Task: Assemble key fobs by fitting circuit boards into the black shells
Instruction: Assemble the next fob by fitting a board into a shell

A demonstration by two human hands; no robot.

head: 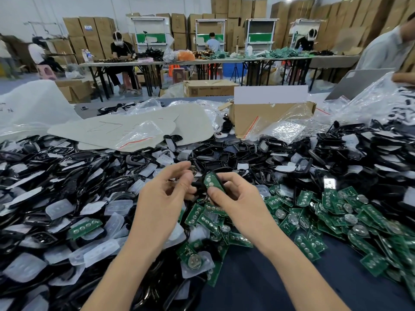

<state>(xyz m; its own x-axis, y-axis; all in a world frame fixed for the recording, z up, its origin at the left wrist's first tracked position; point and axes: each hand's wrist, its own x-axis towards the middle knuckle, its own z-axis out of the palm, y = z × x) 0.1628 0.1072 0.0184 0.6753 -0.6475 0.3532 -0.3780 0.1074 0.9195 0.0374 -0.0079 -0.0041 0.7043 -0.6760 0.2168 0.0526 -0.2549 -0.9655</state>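
Observation:
Both my hands meet above the middle of the table. My right hand (233, 198) pinches a green circuit board (212, 181) that lies in a black shell (198, 187); its thumb presses on the board's lower end. My left hand (166, 194) grips the shell's left side with thumb and fingers. Loose green circuit boards (314, 212) are heaped to the right and below my hands. Black shells (67, 167) mixed with clear rubber button pads (59, 208) cover the left and far side.
A torn cardboard box (269, 117) stands behind the pile, with clear plastic bags (370, 104) to its right and white foam sheets (134, 129) to its left. A person's arm (402, 77) reaches in at far right. Bare dark table (258, 277) lies between my forearms.

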